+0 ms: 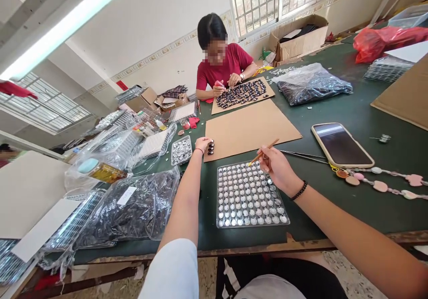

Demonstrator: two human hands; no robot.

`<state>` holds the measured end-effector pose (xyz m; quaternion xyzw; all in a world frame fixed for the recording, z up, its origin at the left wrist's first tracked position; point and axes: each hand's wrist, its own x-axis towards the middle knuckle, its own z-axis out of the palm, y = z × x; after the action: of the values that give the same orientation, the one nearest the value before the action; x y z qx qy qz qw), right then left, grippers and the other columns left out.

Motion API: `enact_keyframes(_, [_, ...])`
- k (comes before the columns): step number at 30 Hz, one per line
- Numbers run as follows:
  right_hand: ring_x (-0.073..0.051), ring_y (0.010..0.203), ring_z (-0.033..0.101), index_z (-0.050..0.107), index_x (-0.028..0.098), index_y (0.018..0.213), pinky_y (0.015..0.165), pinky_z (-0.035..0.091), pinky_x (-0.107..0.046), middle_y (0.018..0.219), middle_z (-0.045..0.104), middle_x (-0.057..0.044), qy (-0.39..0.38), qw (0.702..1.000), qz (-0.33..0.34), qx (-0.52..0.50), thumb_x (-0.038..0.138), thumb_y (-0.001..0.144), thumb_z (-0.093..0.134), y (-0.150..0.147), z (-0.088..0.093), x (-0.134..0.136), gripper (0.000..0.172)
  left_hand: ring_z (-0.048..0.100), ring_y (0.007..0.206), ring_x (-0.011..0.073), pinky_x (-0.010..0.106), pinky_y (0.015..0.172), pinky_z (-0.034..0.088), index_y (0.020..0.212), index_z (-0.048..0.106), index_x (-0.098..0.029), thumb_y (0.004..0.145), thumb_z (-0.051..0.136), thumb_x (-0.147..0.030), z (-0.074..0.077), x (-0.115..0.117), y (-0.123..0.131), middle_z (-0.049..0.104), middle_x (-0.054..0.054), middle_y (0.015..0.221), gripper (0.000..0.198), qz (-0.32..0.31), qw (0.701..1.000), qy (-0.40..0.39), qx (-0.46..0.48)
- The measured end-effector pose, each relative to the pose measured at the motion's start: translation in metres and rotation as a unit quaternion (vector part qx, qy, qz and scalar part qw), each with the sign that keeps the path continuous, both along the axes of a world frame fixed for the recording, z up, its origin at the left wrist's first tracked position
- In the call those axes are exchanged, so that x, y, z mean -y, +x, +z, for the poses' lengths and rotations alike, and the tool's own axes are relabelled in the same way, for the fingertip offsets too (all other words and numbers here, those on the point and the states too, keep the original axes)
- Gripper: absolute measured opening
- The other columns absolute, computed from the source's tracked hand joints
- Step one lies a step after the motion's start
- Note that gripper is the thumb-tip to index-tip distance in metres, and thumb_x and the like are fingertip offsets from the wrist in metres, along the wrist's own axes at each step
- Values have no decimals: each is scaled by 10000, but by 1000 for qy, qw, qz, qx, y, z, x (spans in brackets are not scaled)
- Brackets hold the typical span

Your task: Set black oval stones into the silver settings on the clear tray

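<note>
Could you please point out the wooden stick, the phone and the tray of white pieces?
Wooden stick (pixel 256 158), head view: shaft above its yellow tip.
Phone (pixel 343 144), head view: dark screen.
Tray (pixel 253 226), head view: near rim.

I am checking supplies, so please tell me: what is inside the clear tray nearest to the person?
The clear tray holds rows of round, pale pieces. The right hand, gripping a yellow-tipped stick, hides the tray's far right corner; what lies there cannot be seen.
</note>
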<state>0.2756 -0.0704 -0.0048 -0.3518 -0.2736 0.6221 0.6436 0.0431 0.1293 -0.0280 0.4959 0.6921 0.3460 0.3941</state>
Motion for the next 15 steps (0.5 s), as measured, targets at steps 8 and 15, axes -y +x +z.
enact_keyframes(8, [-29, 324, 295, 504, 162, 656, 323, 211, -179, 468, 458, 42, -1, 1000, 7, -7, 409, 700, 574, 0, 3, 0, 261, 537, 884, 166, 360, 738, 470, 1057, 504, -121, 814, 479, -285, -2, -6, -2, 532, 83, 1035, 294, 10, 998, -65, 8])
enact_keyframes(15, [-29, 317, 303, 498, 164, 660, 322, 218, -181, 470, 458, 45, 9, 1000, -4, -4, 413, 703, 565, 4, 1, -3, 261, 547, 723, 110, 269, 616, 481, 989, 519, -107, 817, 478, -241, 18, 8, 1, 557, 51, 886, 222, 34, 991, -23, 129])
